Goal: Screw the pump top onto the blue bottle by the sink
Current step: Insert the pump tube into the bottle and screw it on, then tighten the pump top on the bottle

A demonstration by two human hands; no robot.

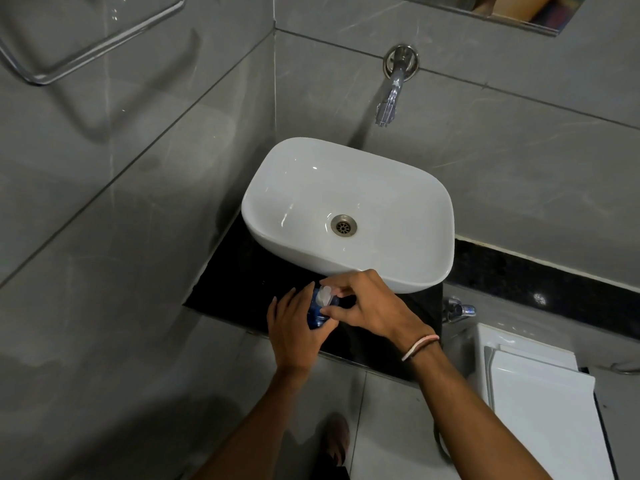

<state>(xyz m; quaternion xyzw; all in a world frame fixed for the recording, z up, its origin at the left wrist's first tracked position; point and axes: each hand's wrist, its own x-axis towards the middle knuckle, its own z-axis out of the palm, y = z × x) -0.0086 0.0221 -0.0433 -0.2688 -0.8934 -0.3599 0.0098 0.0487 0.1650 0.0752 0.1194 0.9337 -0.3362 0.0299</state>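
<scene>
A small blue bottle (317,311) stands on the black counter (239,289) just in front of the white sink basin (294,244). My left hand (294,327) wraps around the bottle's body from the left. A white pump top (325,295) sits on the bottle's neck. My right hand (363,306) comes in from the right, its thumb and fingers pinched around the pump top. Most of the bottle is hidden by both hands.
A chrome tap (393,88) juts from the grey tiled wall above the basin. A chrome towel bar (86,46) hangs on the left wall. A small tap (460,310) and a white toilet tank (533,393) are at the right. A foot (337,434) stands on the floor below.
</scene>
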